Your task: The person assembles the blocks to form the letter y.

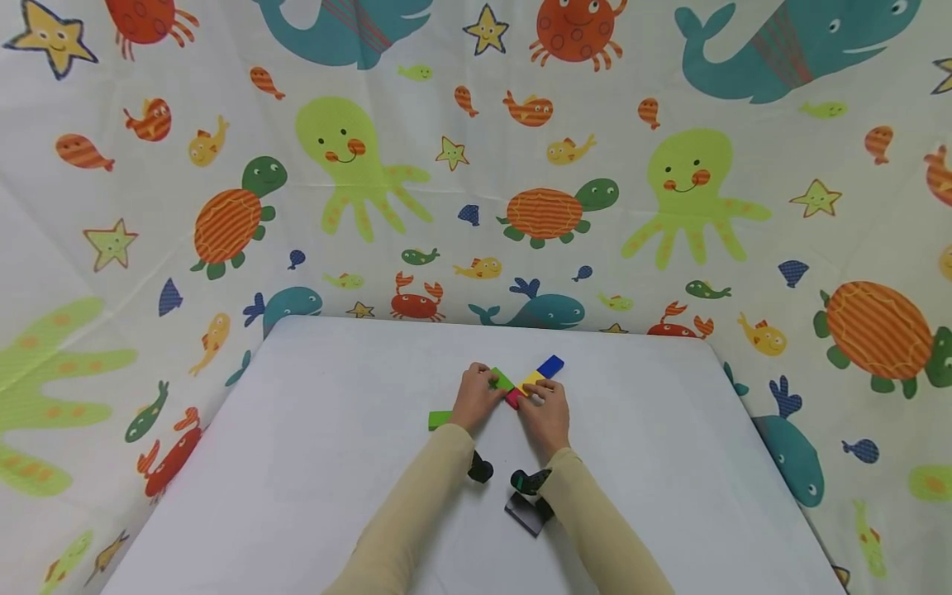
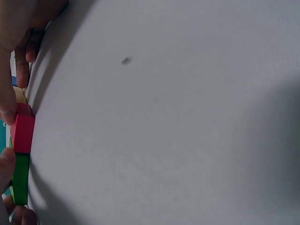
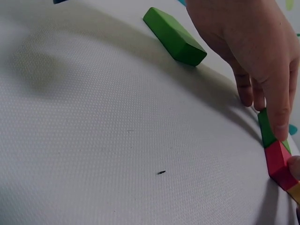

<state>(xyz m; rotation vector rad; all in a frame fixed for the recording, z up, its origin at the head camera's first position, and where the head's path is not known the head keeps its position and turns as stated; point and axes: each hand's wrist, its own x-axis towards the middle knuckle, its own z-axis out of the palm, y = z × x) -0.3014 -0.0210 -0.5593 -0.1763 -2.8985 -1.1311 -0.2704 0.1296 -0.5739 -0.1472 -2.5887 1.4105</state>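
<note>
In the head view, a green block (image 1: 502, 379), a red block (image 1: 513, 399), a yellow block (image 1: 531, 380) and a blue block (image 1: 551, 366) form a V on the white table, with red at the point. My left hand (image 1: 477, 399) holds the green block between thumb and fingers. On the other side, my right hand (image 1: 546, 416) has its thumb on the red block and curled fingers by the yellow one. The right wrist view shows a left fingertip (image 3: 281, 132) where green meets red. In the left wrist view, the red block (image 2: 23, 133) touches the green block (image 2: 20, 180).
Another green block (image 1: 440, 421) lies left of my left hand, partly behind the wrist. A dark flat object (image 1: 525, 514) is by my right forearm. A sea-animal curtain (image 1: 446, 165) hangs behind the white table (image 1: 335, 397).
</note>
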